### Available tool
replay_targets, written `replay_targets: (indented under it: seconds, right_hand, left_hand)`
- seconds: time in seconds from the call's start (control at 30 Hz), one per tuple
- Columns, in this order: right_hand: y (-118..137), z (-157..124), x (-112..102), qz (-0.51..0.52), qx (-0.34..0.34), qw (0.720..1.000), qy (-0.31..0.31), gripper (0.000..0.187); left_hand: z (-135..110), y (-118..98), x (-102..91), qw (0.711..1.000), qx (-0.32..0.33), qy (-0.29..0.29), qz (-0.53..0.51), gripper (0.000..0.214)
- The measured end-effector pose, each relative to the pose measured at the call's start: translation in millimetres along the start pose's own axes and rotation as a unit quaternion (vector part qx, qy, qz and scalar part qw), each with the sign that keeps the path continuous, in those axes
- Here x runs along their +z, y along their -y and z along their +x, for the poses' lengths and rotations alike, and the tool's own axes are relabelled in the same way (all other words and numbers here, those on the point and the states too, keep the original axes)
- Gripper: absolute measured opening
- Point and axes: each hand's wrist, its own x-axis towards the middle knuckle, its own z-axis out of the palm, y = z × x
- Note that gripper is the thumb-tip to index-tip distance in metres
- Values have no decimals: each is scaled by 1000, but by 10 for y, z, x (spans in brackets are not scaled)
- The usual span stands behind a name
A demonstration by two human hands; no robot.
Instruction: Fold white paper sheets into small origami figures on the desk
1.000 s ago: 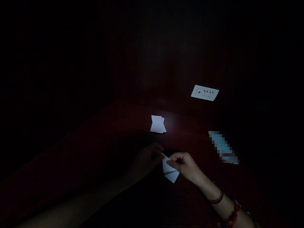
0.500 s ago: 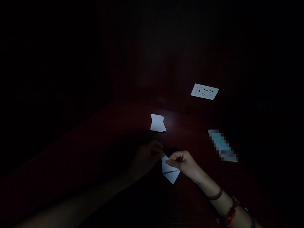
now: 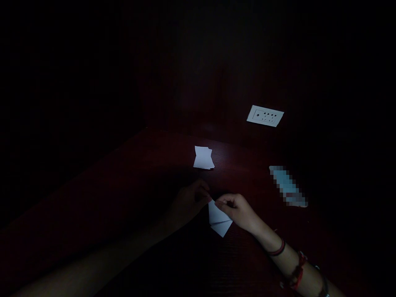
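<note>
The left hand [image 3: 190, 202] pinches a folded paper [image 3: 216, 215] at its top corner, the right hand [image 3: 239, 209] at its upper side. It is over the table [image 3: 167, 154], farther from the back edge than the white sheets [image 3: 203, 158].

A narrow red-and-black band [image 3: 278, 251] encircles the right forearm [image 3: 262, 234]. Behind it sit a knotted red bracelet [image 3: 299, 272] with small pale accents and a dark band [image 3: 325, 285]. The left forearm [image 3: 136, 243] is bare.
</note>
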Motion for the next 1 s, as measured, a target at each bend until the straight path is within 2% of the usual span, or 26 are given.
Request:
replay_targets:
  seconds: [0.2,0.5,0.77,1.0]
  right_hand:
    - [-23,4,11,62,3,998,13,21]
    - [-44,29,25,0,-3,1000,-25,12]
    - [-3,12,41,-1,-25,999,-23,10]
    - [-7,20,63,6,-25,999,-28,7]
  left_hand:
    - [16,26,-12,997,-16,24,-74,21]
    - [81,72,-5,986,-66,37,-148,32]
    - [27,58,35,993,-28,26,-116,26]
    - [2,41,88,995,-31,23,-97,24]
